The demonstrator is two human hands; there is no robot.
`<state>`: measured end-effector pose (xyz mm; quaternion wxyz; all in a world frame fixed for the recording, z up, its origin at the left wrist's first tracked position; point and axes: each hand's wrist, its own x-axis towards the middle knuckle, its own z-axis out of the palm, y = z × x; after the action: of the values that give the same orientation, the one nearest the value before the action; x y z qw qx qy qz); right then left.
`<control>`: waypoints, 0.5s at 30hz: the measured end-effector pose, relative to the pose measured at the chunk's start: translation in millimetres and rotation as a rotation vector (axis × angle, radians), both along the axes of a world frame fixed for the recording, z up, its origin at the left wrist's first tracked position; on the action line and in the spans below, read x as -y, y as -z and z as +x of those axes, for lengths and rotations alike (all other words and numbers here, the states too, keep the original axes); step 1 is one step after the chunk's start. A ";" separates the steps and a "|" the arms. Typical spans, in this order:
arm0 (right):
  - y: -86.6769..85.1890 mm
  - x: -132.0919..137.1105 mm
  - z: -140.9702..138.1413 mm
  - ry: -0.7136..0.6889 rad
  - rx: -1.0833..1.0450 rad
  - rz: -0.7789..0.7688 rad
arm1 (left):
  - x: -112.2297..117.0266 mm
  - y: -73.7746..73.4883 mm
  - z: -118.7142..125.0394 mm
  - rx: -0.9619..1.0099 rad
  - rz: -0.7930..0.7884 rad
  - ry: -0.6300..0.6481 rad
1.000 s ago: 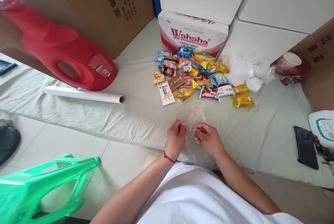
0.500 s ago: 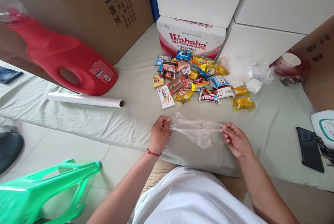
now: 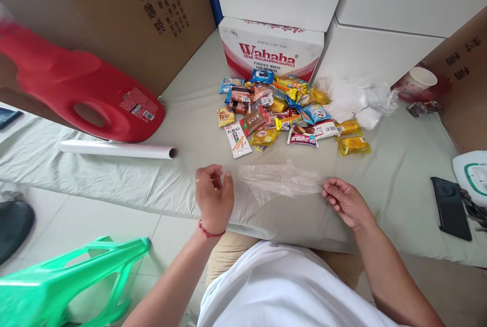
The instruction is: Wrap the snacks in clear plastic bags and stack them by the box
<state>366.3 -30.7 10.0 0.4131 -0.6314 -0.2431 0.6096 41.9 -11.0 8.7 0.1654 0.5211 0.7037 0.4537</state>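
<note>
A clear thin plastic bag (image 3: 281,180) stretches sideways above the covered surface, crumpled and lightly sagging. My right hand (image 3: 340,199) pinches its right end between thumb and fingers. My left hand (image 3: 215,195), a red cord round its wrist, is clear of the bag's left end; its fingers are loosely curled with the thumb apart, and nothing shows in them. Just beyond the bag lies a pile of wrapped snacks (image 3: 266,113) in many colours. Nearest to my left hand is a white snack packet (image 3: 238,140) at the pile's front left.
A Wahaha carton (image 3: 272,53) stands behind the pile, with crumpled clear plastic bags (image 3: 350,98) to its right. On the left are a red jug (image 3: 87,93) and a white roll (image 3: 117,149). A phone (image 3: 451,208) and paper cup (image 3: 416,83) sit right; a green stool (image 3: 76,281) stands below.
My left hand has let go of the bag's left end and moved left, its thumb now apart from the fingers. My right hand keeps its pinch.
</note>
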 end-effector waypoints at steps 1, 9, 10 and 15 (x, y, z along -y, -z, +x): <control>-0.9 -0.2 -1.2 0.003 -0.005 -0.006 | 9.9 -2.3 2.4 -0.131 0.124 0.088; -4.9 -3.0 -10.7 -0.013 -0.026 -0.036 | 22.1 19.9 27.4 -0.600 0.286 0.593; -4.8 -2.7 -11.9 -0.024 -0.024 -0.031 | 17.6 21.1 27.1 -0.600 0.283 0.603; -4.1 -0.6 -16.2 -0.054 0.011 -0.011 | -6.8 1.7 26.5 -0.567 0.415 0.900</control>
<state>350.1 -30.1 14.1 0.3917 -0.6300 -0.2590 0.6185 68.4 -4.2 7.0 0.0413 0.8925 0.3252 0.3097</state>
